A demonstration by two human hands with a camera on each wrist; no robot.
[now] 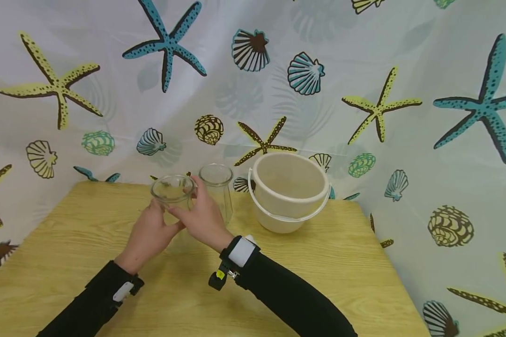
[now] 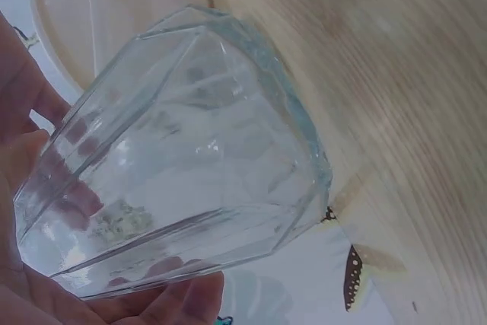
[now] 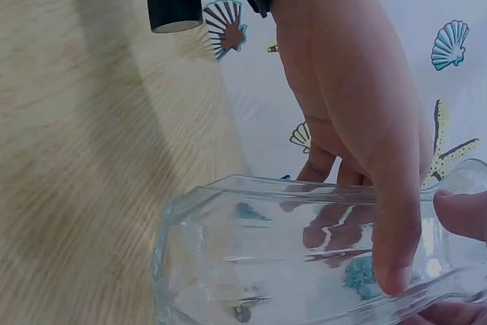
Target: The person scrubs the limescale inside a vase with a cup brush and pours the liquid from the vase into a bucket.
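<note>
A clear glass vase [image 1: 174, 193] with a round rim and flat-sided walls stands roughly upright between both hands. My left hand [image 1: 148, 236] grips its left side, fingers wrapped around the glass. From the right, my right hand [image 1: 205, 216] holds the vase near the rim, with its thumb across the front. In the left wrist view, the vase's thick base [image 2: 293, 123] shows close over the wooden table. Fingers show through the glass wall [image 3: 228, 249] in the right wrist view. A second clear glass vase [image 1: 222, 199] stands just behind my right hand, partly hidden by it.
A white bucket [image 1: 278, 220] stands at the back right of the wooden table [image 1: 320, 276], its handle hanging down in front. Behind the table hangs a white curtain [image 1: 236, 103] printed with starfish and shells, which continues along both sides.
</note>
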